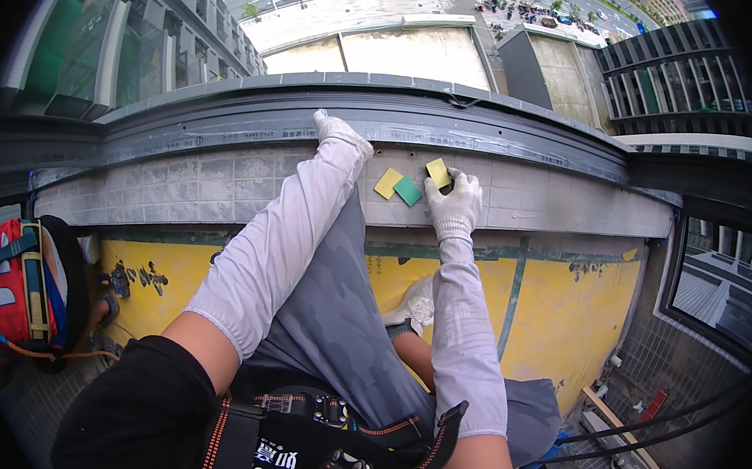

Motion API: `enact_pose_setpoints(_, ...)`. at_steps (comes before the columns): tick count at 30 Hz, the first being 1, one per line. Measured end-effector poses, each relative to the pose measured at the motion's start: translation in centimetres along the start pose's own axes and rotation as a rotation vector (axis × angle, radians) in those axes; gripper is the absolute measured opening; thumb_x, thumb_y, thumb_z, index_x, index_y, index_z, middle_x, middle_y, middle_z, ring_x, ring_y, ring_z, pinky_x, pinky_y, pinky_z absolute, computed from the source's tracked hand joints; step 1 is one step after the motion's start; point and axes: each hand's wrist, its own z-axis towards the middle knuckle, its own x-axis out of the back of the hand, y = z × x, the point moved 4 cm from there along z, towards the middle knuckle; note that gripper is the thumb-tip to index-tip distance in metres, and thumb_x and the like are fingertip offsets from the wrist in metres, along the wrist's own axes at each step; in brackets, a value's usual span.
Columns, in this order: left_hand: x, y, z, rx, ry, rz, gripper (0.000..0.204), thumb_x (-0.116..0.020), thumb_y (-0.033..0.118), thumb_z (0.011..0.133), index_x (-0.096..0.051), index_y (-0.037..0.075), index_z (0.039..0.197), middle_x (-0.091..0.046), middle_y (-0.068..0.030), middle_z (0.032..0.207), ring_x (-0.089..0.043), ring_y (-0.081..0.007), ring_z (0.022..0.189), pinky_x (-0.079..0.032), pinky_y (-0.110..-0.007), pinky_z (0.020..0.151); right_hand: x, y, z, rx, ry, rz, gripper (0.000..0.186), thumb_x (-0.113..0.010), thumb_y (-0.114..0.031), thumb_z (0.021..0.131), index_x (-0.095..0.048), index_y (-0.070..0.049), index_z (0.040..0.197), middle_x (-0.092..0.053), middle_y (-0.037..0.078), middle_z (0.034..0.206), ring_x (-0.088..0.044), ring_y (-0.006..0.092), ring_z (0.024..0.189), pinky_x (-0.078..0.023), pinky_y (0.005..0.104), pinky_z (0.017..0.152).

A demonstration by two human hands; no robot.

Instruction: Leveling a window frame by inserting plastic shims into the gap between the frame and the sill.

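Observation:
My left hand point(341, 134), in a white glove, is at the grey metal rail point(253, 121) along the far side of the tiled ledge point(544, 203); its finger shape is unclear. My right hand point(452, 203), also gloved, grips a small yellow pad point(437, 171) over the ledge. Just left of it, a loose yellow pad point(387, 182) and a green pad point(408, 192) lie side by side on the ledge.
Below the outer edge are a street and neighbouring buildings far down. A red bag with straps point(6, 287) is at left. A window point(717, 289) stands at right, above timber point(628, 439) and cables point(668, 420). My harness and knee are close below my hands.

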Motion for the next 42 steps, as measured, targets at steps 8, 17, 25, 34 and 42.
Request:
enact_pose_setpoints(8,-21.3,-7.6,-11.7,0.032,-0.162,-0.493,0.080,-0.029,0.071,0.104,-0.056,0.020,0.159,-0.053,-0.0050,0.166,-0.044,-0.0239,0.157,-0.025,-0.050,0.125,4.9,10.8,-2.0,-0.153,0.048,-0.294,0.051,-0.086,-0.047,0.079,-0.079,-0.007,0.111,-0.069,0.015,0.116,-0.065,0.0339,0.115,-0.055,0.0463,0.101)
enact_pose_setpoints(17,-15.9,3.2,-23.6,0.755,-0.127,-0.980,0.090,-0.029,0.079,0.097,-0.048,0.020,0.163,-0.049,-0.0074,0.167,-0.044,-0.0303,0.154,-0.024,-0.054,0.127,5.0,11.5,-4.0,-0.204,0.115,-0.371,0.065,-0.088,-0.053,0.077,-0.076,-0.007,0.121,-0.068,0.014,0.117,-0.066,0.0335,0.114,-0.055,0.0468,0.099)
enact_pose_setpoints(25,-5.6,17.7,-19.2,0.751,-0.156,-0.845,0.104,-0.031,0.084,0.092,-0.035,0.015,0.170,-0.032,-0.0116,0.177,-0.033,-0.0298,0.161,-0.019,-0.047,0.130,1.0,6.8,-3.2,-0.140,0.142,-0.163,0.056,-0.086,-0.048,0.079,-0.077,-0.006,0.115,-0.072,0.013,0.109,-0.068,0.0320,0.108,-0.056,0.0462,0.095)
enact_pose_setpoints(34,-8.2,24.1,-25.8,0.835,-0.014,-1.207,0.079,-0.040,0.075,0.097,-0.050,0.025,0.157,-0.056,-0.0049,0.159,-0.052,-0.0361,0.145,-0.037,-0.068,0.118,1.3,9.9,-1.4,-0.218,0.159,-0.126,0.053,-0.085,-0.045,0.080,-0.079,-0.003,0.112,-0.075,0.015,0.103,-0.072,0.0342,0.102,-0.058,0.0463,0.092)
enact_pose_setpoints(42,-7.4,26.6,-26.1,0.857,-0.073,-1.195,0.077,-0.049,0.076,0.097,-0.053,0.025,0.154,-0.060,-0.0043,0.154,-0.055,-0.0343,0.143,-0.036,-0.066,0.120,1.1,9.3,-1.0,-0.358,0.088,0.019,0.052,-0.083,-0.042,0.082,-0.079,-0.002,0.114,-0.078,0.020,0.105,-0.076,0.0363,0.100,-0.060,0.0468,0.090)
